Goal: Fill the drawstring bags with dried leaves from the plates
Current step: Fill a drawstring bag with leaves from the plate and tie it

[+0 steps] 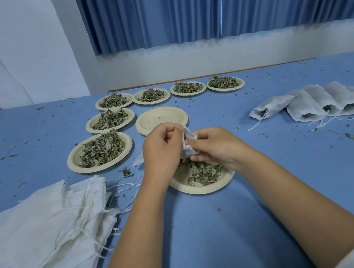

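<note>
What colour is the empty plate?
The empty plate is pale cream, seen best in the head view.

Seven plates (73, 162) hold dried leaves (101, 150), one plate (161, 118) is bare, and two hands (162, 145) hold one bag (188, 148).

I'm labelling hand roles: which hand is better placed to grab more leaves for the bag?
Probably the right hand: its fingertips hang just above the dried leaves on the nearest plate, while the left hand grips the drawstring bag higher up.
</note>
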Tool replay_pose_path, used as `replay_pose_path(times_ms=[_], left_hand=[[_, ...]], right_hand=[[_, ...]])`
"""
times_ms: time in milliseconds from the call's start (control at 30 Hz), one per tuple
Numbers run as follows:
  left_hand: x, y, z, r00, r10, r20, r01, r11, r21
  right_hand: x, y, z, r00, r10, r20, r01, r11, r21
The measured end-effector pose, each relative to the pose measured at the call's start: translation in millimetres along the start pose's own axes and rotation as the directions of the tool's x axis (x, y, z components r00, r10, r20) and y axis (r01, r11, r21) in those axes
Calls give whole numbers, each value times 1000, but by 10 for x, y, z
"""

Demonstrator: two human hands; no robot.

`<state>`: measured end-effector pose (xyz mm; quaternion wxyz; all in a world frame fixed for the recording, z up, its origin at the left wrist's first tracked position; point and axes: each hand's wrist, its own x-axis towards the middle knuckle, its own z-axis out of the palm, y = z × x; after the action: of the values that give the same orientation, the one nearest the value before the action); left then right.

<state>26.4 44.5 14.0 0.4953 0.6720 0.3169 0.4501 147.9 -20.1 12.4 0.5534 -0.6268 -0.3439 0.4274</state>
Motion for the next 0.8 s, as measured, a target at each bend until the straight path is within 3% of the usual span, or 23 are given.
replay_pose_path(times_ms=[333, 533, 667, 800], left_hand=[[-77, 14, 54, 988, 75, 134, -87, 993, 85], [23, -51, -15, 995, 97, -19, -94, 987, 131], [32, -53, -21, 994, 103, -40, -97, 989, 115], [15, -41, -2, 996, 83, -22, -80, 992, 102]], right_hand=[[28, 79, 125, 968, -142, -205, 94, 969, -228], [8, -72, -34, 998, 49, 35, -55, 984, 171], [-4, -87, -107, 990, 53, 129, -70, 988, 137], [7, -5, -25, 999, -29, 46, 29, 1000, 7]])
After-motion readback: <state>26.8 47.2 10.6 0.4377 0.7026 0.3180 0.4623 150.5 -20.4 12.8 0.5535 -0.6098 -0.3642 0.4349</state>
